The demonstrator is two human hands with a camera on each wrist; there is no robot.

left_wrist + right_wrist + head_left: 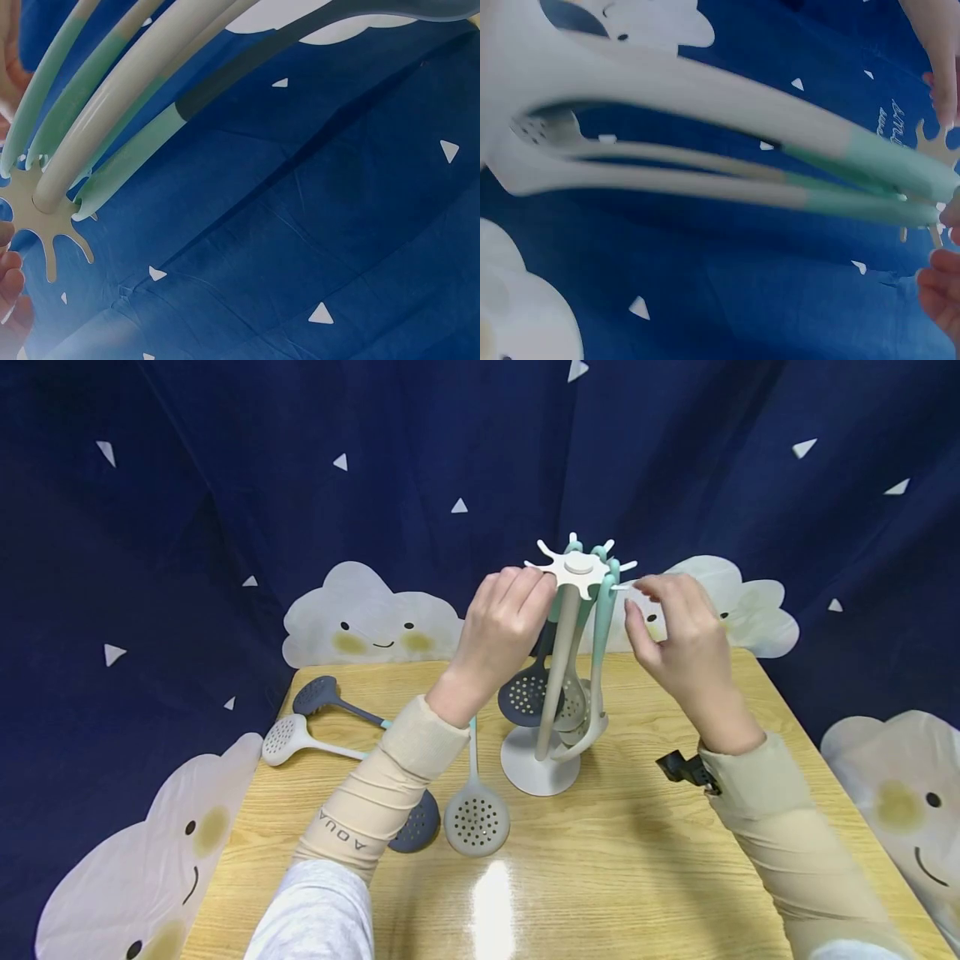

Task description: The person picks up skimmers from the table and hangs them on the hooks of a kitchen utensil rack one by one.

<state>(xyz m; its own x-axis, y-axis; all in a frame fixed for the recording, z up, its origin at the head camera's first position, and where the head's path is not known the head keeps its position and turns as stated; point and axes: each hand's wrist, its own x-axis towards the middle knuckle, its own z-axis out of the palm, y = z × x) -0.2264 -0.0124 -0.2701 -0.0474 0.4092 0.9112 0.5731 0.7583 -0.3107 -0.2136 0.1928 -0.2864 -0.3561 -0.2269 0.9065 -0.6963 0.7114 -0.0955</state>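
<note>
A white utensil stand with a pronged top rises from a round base. My left hand grips the prongs on its left side with curled fingers. My right hand is at the right prongs, thumb and index finger apart, its fingertips close to the hung handle ends. Hanging from the stand are a dark skimmer, a beige skimmer and a light utensil with a mint handle. In the right wrist view, a mint handle hooks beside the fingertips.
Left on the wooden table lie a dark slotted utensil, a white skimmer, a dark blue skimmer partly under my left arm, and a grey skimmer. A navy curtain hangs behind.
</note>
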